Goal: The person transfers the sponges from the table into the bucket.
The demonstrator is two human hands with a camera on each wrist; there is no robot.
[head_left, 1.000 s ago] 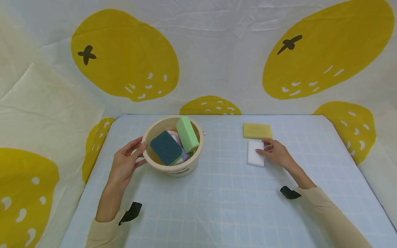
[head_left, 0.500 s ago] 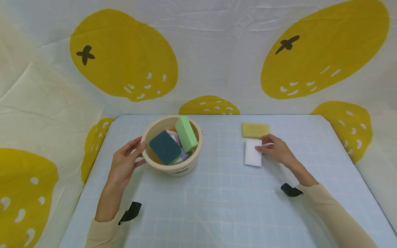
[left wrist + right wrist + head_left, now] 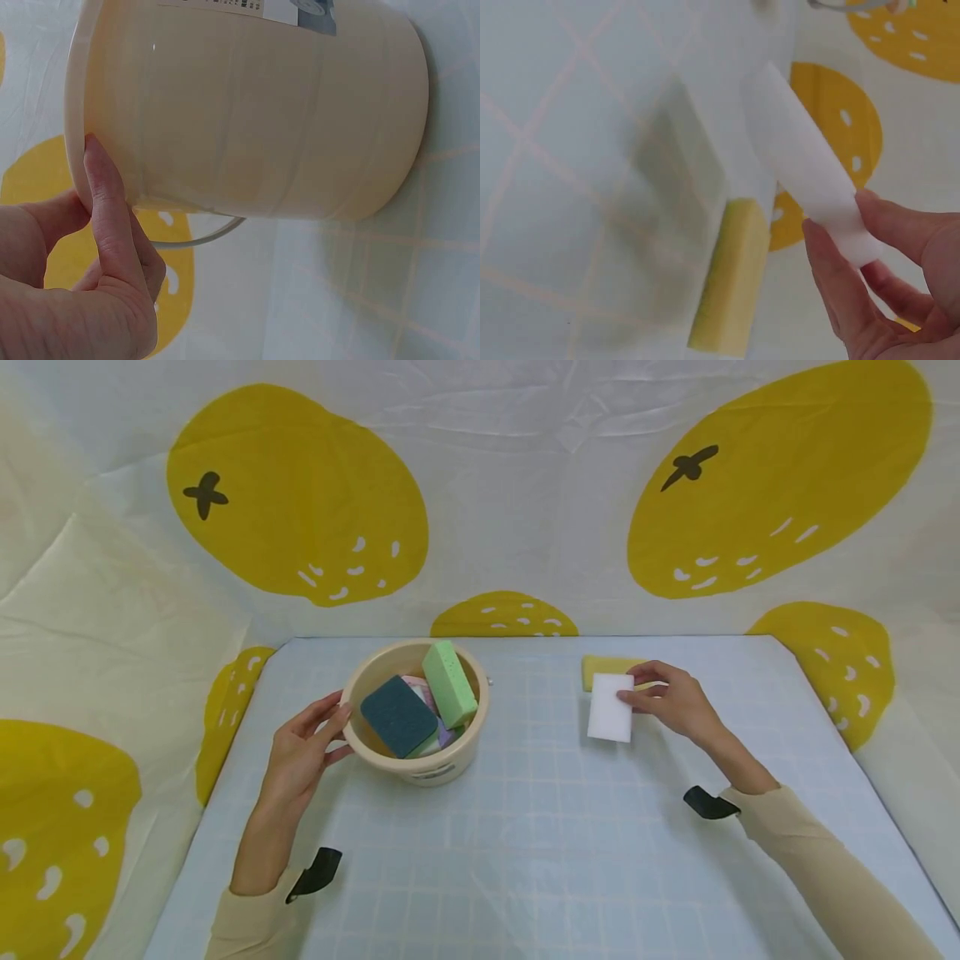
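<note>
My left hand [image 3: 294, 760] pinches the left rim of a cream bucket [image 3: 442, 770], which stands upright on the table; the left wrist view shows fingers at the rim of the bucket wall [image 3: 247, 112]. Inside lie a dark green scouring sponge [image 3: 399, 717], a light green sponge block [image 3: 450, 685] and several partly hidden pieces. At the right, my right hand [image 3: 673, 702] holds a white sponge [image 3: 611, 710] by its right edge, thumb against fingers. This white sponge [image 3: 802, 157] is raised off the table. A yellow sponge [image 3: 597, 668] lies behind, partly covered by it.
A pale blue checked cloth covers the table [image 3: 487, 860]. White fabric with yellow fruit prints [image 3: 300, 493] hangs behind and at both sides. The bucket's thin wire handle [image 3: 199, 241] shows in the left wrist view.
My right hand has lifted the white sponge off the table and moved it slightly back, so it now overlaps the yellow sponge from above. My left hand and the bucket stay in place.
</note>
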